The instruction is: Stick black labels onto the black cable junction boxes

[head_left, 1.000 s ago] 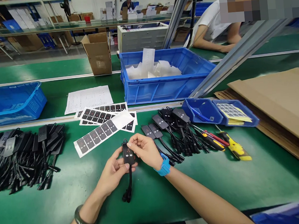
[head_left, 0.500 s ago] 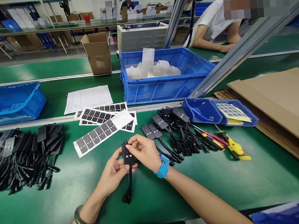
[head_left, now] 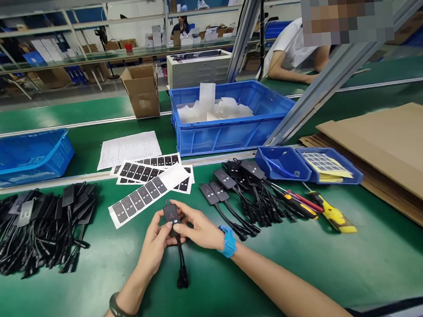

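The left hand (head_left: 155,238) and right hand (head_left: 201,228) grasp a flat black plastic controller (head_left: 171,213) over the glossy green worktop (head_left: 244,292), its twin cables trailing toward the near edge. Green surface opens wide leftward to a heap of black cabled units (head_left: 41,230), narrow rightward before a second heap (head_left: 258,194); a white strip of dark labels (head_left: 137,201) lies just beyond.

From over here: left hand (head_left: 153,246) and right hand (head_left: 199,230) bare, forearms (head_left: 279,281) bare too. Left wrist: dark green bangle (head_left: 121,315), smooth, rounded, glossy. Right wrist: bright blue band (head_left: 228,241), chunky, strap-like, uneven surface; finer detail too small.
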Demonstrator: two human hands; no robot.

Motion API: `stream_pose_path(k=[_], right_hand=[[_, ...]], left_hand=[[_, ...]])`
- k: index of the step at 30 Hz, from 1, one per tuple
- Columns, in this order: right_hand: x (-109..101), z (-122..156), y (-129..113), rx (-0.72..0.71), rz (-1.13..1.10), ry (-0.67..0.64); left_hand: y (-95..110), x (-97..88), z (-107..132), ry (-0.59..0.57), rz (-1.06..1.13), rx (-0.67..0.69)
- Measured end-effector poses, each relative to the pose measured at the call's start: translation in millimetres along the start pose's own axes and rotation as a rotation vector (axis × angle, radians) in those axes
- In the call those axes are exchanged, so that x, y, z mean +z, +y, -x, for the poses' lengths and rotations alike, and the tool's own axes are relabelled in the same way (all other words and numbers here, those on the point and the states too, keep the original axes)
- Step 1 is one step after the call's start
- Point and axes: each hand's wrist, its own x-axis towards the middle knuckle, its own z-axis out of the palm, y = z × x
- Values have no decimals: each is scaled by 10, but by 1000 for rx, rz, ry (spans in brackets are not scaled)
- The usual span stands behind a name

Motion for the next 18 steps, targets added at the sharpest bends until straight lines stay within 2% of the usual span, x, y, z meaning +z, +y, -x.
stream_pose_path(k=[4, 7, 10, 13, 15, 16, 18], right_hand=[[75, -28, 103, -17, 13, 103], [125, -46, 139, -49, 102, 127], [129, -37, 132, -117, 310, 137], [0, -24, 122, -115, 604, 98], [-178, -35, 102, -26, 841, 93], [-283, -52, 81, 36, 972, 113], [-482, -124, 14, 144, 1210, 175]], left_hand=[[-43, 8, -32, 18, -88, 23], [-68, 22, -48, 40, -106, 25], [-78, 27, -63, 59, -15, 36], [-34, -3, -74, -24, -37, 16], [15, -71, -89, -56, -298, 82], [34, -124, -104, -31, -488, 164], [34, -267, -155, 89, -891, 370]])
